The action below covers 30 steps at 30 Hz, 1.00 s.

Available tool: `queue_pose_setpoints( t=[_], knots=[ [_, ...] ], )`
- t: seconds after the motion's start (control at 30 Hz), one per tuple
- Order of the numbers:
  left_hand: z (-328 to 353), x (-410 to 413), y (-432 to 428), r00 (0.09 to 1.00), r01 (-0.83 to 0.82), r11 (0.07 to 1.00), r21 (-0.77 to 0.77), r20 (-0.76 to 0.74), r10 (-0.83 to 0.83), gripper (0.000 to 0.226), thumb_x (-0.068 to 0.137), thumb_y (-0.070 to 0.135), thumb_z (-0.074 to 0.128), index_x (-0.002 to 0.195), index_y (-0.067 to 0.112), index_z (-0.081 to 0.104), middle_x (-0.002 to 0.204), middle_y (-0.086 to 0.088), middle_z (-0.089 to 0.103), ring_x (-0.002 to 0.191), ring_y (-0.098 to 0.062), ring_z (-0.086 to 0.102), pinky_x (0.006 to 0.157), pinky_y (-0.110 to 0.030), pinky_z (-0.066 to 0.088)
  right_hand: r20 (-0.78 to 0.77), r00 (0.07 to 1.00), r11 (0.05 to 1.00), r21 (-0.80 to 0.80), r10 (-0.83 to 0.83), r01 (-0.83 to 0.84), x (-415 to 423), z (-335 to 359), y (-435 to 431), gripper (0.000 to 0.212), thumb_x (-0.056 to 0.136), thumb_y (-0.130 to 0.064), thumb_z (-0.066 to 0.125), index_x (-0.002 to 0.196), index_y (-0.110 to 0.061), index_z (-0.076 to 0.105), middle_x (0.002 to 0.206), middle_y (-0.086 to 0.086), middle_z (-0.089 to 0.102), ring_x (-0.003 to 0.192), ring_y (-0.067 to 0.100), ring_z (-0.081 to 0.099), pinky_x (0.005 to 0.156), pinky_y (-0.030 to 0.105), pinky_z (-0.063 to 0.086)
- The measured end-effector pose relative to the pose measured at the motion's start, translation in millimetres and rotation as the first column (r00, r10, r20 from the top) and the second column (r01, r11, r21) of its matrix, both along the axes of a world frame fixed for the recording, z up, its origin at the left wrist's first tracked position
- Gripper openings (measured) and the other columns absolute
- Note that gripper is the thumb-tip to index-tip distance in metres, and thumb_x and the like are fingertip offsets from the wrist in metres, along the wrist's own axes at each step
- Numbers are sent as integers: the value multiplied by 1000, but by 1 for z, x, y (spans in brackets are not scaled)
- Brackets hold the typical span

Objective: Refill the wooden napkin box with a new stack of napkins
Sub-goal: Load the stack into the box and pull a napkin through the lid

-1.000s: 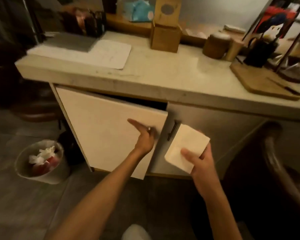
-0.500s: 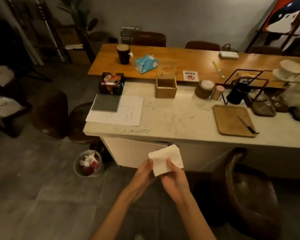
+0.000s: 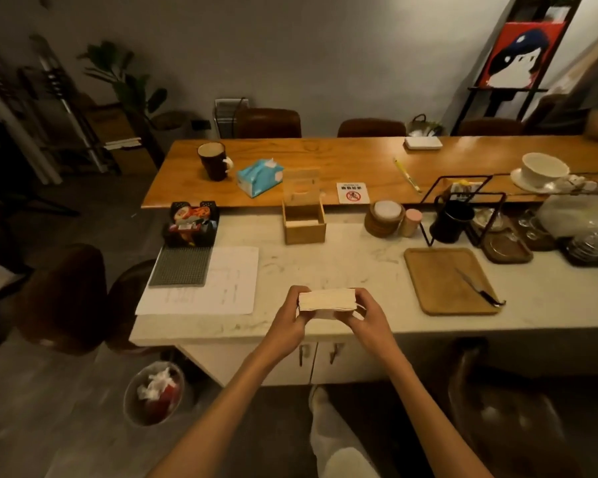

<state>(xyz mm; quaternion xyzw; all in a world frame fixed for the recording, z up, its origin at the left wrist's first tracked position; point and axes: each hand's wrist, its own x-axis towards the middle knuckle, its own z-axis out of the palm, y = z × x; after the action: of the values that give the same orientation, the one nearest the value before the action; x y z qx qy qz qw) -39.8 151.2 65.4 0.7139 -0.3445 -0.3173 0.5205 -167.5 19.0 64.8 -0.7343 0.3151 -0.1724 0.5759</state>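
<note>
A thick stack of white napkins [image 3: 327, 299] is held flat above the near part of the marble counter [image 3: 353, 270]. My left hand [image 3: 290, 320] grips its left end and my right hand [image 3: 365, 317] grips its right end. The wooden napkin box [image 3: 304, 224] stands at the counter's far edge, straight ahead of the stack. Its lid [image 3: 301, 186] with an oval slot is tilted up behind it, and the box looks nearly empty inside.
A wooden board [image 3: 446, 281] with a small knife [image 3: 477, 288] lies to the right. Papers [image 3: 204, 284] and a grey mat [image 3: 180, 265] lie to the left, by a black condiment caddy [image 3: 190, 225]. Jars, a wire rack and glassware crowd the far right. A bin [image 3: 154, 393] stands below left.
The cabinet door has been pushed shut and my view has risen to the counter. My left hand left the door and joined my right hand on the napkin stack, now held level over the counter.
</note>
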Motion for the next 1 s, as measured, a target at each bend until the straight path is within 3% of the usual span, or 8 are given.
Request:
queue_pose_setpoints(
  t=[0.2,0.33,0.57,0.73,0.8,0.9,1.0],
  knots=[
    [-19,48,-85,997,-80,996,37,21,79,28,97,4,46,121,18,40,117,10,52,112,4,52,95,-18,48,44,999,996,-90,-9,13,64,-27,-80,38,87,-9,66,120,-22,53,115,-9,62,108,2,57,86,9,46],
    [-42,70,-113,991,-131,984,125,35,127,25,98,6,45,120,17,41,114,12,52,108,6,52,91,-12,45,-7,999,998,-62,31,-31,89,-51,-112,35,88,-6,65,119,-20,56,113,-7,63,107,8,59,90,20,49],
    [-76,78,-123,990,-139,968,209,11,140,31,95,5,52,122,17,42,116,7,53,114,-9,53,93,-14,44,-48,995,996,39,85,-83,91,-74,-124,35,86,-3,63,117,-19,56,114,-7,62,110,8,59,93,25,48],
    [-94,76,-120,985,-165,967,193,-28,173,44,85,-4,59,122,14,42,121,0,50,118,-17,52,93,-10,43,-85,990,986,139,109,-96,90,-91,-122,53,88,0,60,134,-20,45,135,-4,51,129,13,48,111,27,38],
    [-97,77,-119,981,-178,967,180,-46,189,48,82,-2,60,124,12,41,124,-2,49,119,-16,50,94,-9,41,-125,987,985,152,103,-83,91,-94,-121,64,90,-6,60,147,-17,32,146,-9,36,138,11,35,111,17,30],
    [-99,78,-119,975,-194,965,178,-71,209,62,85,2,64,137,13,32,136,0,42,127,-7,43,100,-6,36,-125,988,980,189,89,-65,95,-91,-115,77,94,-18,59,154,-18,10,148,-17,17,137,1,21,94,-9,20],
    [-102,76,-121,973,-194,964,181,-86,212,71,88,3,64,145,17,24,145,2,35,136,-8,35,110,-14,31,-88,993,972,225,84,-62,100,-91,-105,82,94,-16,59,153,-18,2,149,-16,13,138,3,21,93,-11,20]
  ],
)
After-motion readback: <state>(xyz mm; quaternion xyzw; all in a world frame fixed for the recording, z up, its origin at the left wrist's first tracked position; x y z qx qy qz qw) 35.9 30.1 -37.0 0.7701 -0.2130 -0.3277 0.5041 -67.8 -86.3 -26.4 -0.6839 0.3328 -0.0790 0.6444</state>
